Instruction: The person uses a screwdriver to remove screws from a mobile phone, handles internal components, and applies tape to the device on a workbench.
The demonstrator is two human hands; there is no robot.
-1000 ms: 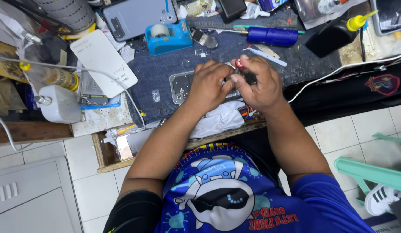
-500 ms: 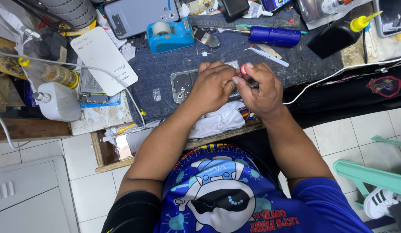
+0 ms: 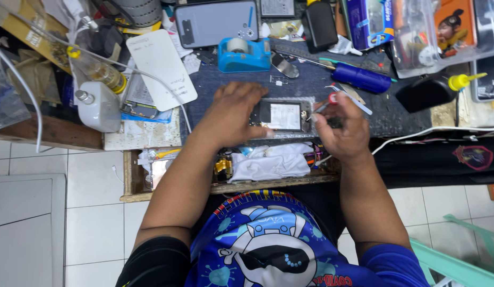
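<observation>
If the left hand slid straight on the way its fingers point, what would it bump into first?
Probably the blue tape dispenser. The left hand lies on the opened phone, fingers pointing up the dark mat; only bare mat shows between, though depth is uncertain.

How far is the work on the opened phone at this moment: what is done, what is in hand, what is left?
Done: the opened phone lies on the dark mat with its inside showing. In hand: the left hand steadies its left end, while the right hand holds a thin red-tipped tool at its right end. Left: it is not closed up; a grey phone back lies apart at the top of the bench.
</observation>
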